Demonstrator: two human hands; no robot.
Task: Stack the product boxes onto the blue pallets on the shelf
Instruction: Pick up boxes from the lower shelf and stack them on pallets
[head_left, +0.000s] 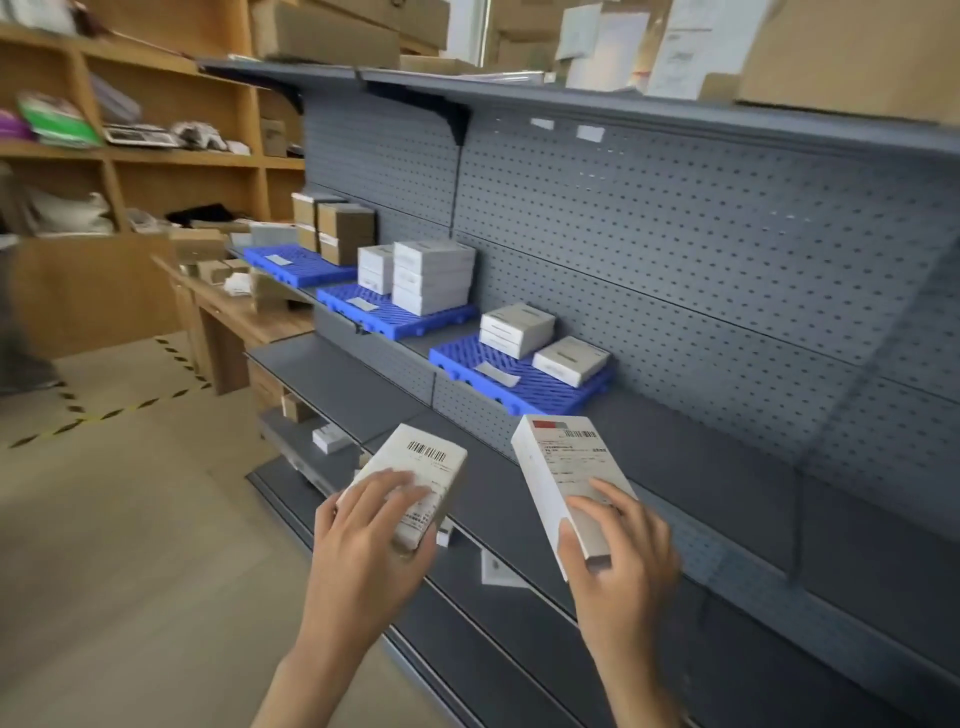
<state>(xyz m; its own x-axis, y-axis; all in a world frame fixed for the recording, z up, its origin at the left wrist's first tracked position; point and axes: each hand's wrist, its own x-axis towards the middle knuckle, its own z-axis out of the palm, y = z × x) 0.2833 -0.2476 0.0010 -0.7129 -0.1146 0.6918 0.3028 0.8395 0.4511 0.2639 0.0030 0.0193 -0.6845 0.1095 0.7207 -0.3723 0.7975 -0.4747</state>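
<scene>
Left hand (374, 525) grasps a white labelled cardboard box (423, 465); right hand (618, 556) grasps a second white box (569, 467), both below the nearest blue slatted plastic pallet (543, 389), which carries three white boxes (517, 330).

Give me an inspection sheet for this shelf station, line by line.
Surface: grey metal shelf with pegboard back, three blue plastic pallets in a row.
Job's things: white cardboard boxes on the near and middle pallets, brown boxes on the far pallet.
Clutter: small loose boxes on the lower shelves.
Grippers: left hand grips a white barcode-labelled box; right hand grips a second white labelled box.
Cables: nothing seen.
Surroundings: wooden shelving, wooden desk, cardboard cartons overhead, striped floor tape.
</scene>
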